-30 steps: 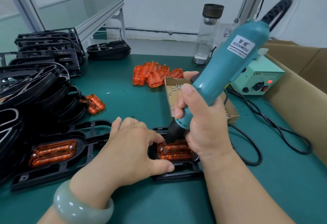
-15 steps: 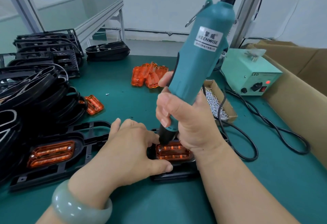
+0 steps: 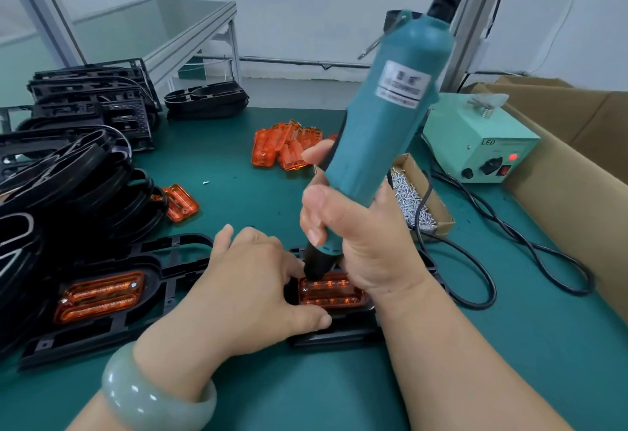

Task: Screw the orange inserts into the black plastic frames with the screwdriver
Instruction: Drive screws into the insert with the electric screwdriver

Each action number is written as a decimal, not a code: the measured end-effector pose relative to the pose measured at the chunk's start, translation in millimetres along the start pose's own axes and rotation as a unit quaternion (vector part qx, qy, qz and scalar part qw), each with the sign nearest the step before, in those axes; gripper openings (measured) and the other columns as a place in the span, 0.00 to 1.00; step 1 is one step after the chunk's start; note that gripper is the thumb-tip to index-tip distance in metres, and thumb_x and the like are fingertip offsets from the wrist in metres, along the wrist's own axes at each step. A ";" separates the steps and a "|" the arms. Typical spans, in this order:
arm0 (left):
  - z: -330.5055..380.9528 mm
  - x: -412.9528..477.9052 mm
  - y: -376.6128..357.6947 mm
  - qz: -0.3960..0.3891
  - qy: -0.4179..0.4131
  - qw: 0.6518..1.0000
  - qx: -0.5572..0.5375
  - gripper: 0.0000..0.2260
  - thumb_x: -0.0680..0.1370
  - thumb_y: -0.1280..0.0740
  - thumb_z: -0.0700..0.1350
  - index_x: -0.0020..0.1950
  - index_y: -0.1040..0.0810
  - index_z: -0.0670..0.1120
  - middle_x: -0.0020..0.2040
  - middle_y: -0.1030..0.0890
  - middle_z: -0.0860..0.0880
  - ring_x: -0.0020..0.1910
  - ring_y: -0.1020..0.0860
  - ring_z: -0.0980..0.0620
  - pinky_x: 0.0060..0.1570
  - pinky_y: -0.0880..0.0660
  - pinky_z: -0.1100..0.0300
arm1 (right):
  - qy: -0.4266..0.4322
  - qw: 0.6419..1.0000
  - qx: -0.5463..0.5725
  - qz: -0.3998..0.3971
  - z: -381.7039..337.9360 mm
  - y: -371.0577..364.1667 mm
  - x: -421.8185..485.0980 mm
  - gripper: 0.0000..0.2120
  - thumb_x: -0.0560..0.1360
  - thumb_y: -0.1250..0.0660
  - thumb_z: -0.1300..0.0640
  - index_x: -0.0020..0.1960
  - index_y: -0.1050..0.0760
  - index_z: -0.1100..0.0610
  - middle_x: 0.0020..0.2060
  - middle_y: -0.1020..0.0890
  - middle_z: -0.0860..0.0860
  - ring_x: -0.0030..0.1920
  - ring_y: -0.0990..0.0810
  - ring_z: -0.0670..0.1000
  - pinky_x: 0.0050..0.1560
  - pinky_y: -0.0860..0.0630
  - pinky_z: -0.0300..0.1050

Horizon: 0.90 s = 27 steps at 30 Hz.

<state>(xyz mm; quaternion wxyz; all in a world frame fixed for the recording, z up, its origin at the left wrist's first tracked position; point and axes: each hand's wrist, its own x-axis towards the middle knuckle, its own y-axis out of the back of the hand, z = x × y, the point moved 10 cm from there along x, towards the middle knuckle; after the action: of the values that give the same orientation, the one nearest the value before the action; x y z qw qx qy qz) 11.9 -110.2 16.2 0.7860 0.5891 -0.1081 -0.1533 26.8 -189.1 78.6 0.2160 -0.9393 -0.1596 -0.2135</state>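
Orange insert (image 3: 334, 294) sits seated in the black frame (image 3: 339, 335) on the green bench (image 3: 238, 199), close in at our 6 o'clock. Its long axis runs 9 to 3 o'clock.

Right hand (image 3: 360, 236): fingers (image 3: 314, 223) clenched round the lower barrel of the teal screwdriver (image 3: 384, 145). The tool stands nearly upright, its top leaning toward 1 o'clock. Its black nose is down on the insert's far-left corner, at about 10 o'clock of the insert. We cannot see the bit or the screw under it.

Left hand (image 3: 251, 291): palm down on the frame at 9 o'clock of the insert, with the thumb stretched along the near edge toward 6 o'clock. The fingertips are hidden behind the knuckles. We judge it to be pressing the frame flat, not gripping.

Key relation: the nose sits at one end of the long axis, just beside the left hand. The corners toward 3 o'clock lie under the right wrist, so we judge the tool must shift that way along the axis to reach them.

Step in hand, by our judgement: driving a screw at this corner.

Also noted:
- 9 o'clock: a second frame (image 3: 170, 260) with its insert fitted.
- 1 o'clock: screw box (image 3: 441, 219).
- 12 o'clock: loose inserts (image 3: 282, 148).
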 end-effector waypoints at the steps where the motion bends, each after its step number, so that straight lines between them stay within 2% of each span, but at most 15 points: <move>1: -0.4 0.4 -0.8 -0.001 0.000 1.000 0.006 0.26 0.55 0.44 0.75 0.43 0.24 0.61 0.43 0.29 0.60 0.53 0.38 0.57 0.71 0.53 0.50 | 0.001 1.000 0.008 0.008 -0.2 3.6 -0.5 0.11 0.68 0.32 0.60 0.48 0.22 0.49 0.27 0.28 0.48 0.23 0.31 0.47 0.29 0.31 0.38; 2: -0.7 1.0 -1.8 -0.002 0.000 1.000 0.013 0.31 0.55 0.43 0.74 0.50 0.22 0.59 0.42 0.29 0.60 0.52 0.38 0.57 0.71 0.52 0.50 | 0.002 1.000 0.016 0.014 -0.4 6.5 -1.0 0.11 0.68 0.32 0.60 0.48 0.22 0.49 0.27 0.28 0.48 0.23 0.30 0.47 0.30 0.31 0.38; 4: -1.3 0.9 -0.7 0.003 0.004 1.000 0.020 0.36 0.55 0.43 0.74 0.56 0.22 0.57 0.42 0.29 0.61 0.52 0.39 0.58 0.71 0.52 0.50 | 0.005 0.999 0.027 0.021 -1.3 10.1 -2.2 0.10 0.68 0.32 0.60 0.48 0.22 0.49 0.27 0.27 0.47 0.22 0.30 0.47 0.30 0.31 0.39; 13: -0.5 -4.6 0.9 0.008 0.012 1.000 -0.006 0.34 0.57 0.42 0.73 0.56 0.22 0.58 0.41 0.29 0.60 0.52 0.38 0.58 0.72 0.55 0.49 | 0.015 0.999 0.034 0.001 -7.0 4.0 -5.9 0.10 0.69 0.32 0.59 0.49 0.21 0.50 0.28 0.26 0.47 0.23 0.29 0.47 0.30 0.30 0.38; 17: 2.1 -5.4 2.2 0.009 0.006 1.000 -0.001 0.30 0.58 0.42 0.72 0.52 0.23 0.58 0.42 0.29 0.59 0.53 0.38 0.57 0.72 0.57 0.49 | 0.023 0.999 0.026 -0.003 -9.9 1.8 -7.7 0.09 0.70 0.32 0.60 0.50 0.22 0.51 0.28 0.25 0.47 0.24 0.29 0.47 0.30 0.30 0.39; 20: 3.8 -7.2 2.6 -0.001 0.003 1.000 -0.005 0.17 0.62 0.40 0.72 0.39 0.31 0.62 0.43 0.28 0.58 0.55 0.37 0.56 0.72 0.57 0.48 | 0.021 1.000 0.023 0.002 -9.9 1.9 -7.4 0.09 0.70 0.32 0.59 0.49 0.22 0.51 0.29 0.25 0.47 0.24 0.29 0.47 0.30 0.30 0.39; 21: 4.2 -7.8 2.1 -0.005 0.001 1.000 -0.001 0.16 0.63 0.39 0.71 0.38 0.33 0.61 0.43 0.29 0.58 0.56 0.37 0.56 0.72 0.57 0.48 | 0.021 0.999 0.023 0.006 -10.0 2.8 -7.2 0.09 0.70 0.32 0.59 0.49 0.22 0.51 0.29 0.25 0.47 0.24 0.29 0.47 0.30 0.30 0.39; 22: 3.4 -7.8 0.5 -0.010 0.002 1.000 0.004 0.17 0.64 0.38 0.71 0.41 0.31 0.60 0.44 0.30 0.59 0.57 0.37 0.56 0.72 0.57 0.48 | 0.022 0.999 0.024 0.012 -10.1 4.0 -7.3 0.09 0.70 0.32 0.59 0.50 0.22 0.51 0.29 0.25 0.47 0.24 0.29 0.47 0.30 0.30 0.39; 24: 2.9 -7.8 -2.0 -0.017 0.003 1.000 0.016 0.23 0.65 0.37 0.70 0.53 0.25 0.58 0.44 0.31 0.59 0.60 0.38 0.56 0.73 0.58 0.47 | 0.019 0.999 0.027 0.031 -9.5 8.2 -7.3 0.09 0.69 0.31 0.58 0.49 0.21 0.51 0.29 0.24 0.46 0.24 0.29 0.47 0.31 0.30 0.39; 27: 2.2 -7.8 -2.4 -0.023 0.009 0.999 0.023 0.30 0.66 0.38 0.70 0.63 0.27 0.58 0.45 0.31 0.58 0.61 0.38 0.56 0.73 0.59 0.47 | 0.010 0.998 0.030 0.046 -7.1 12.2 -7.6 0.09 0.68 0.30 0.57 0.48 0.20 0.50 0.28 0.26 0.47 0.24 0.30 0.47 0.31 0.31 0.39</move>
<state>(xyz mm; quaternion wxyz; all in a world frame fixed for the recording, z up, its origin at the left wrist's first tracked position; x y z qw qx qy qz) 3.7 -109.9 14.6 0.7696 0.6105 -0.0906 -0.1636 22.7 -204.4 76.7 0.2552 -0.9365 -0.1207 -0.2080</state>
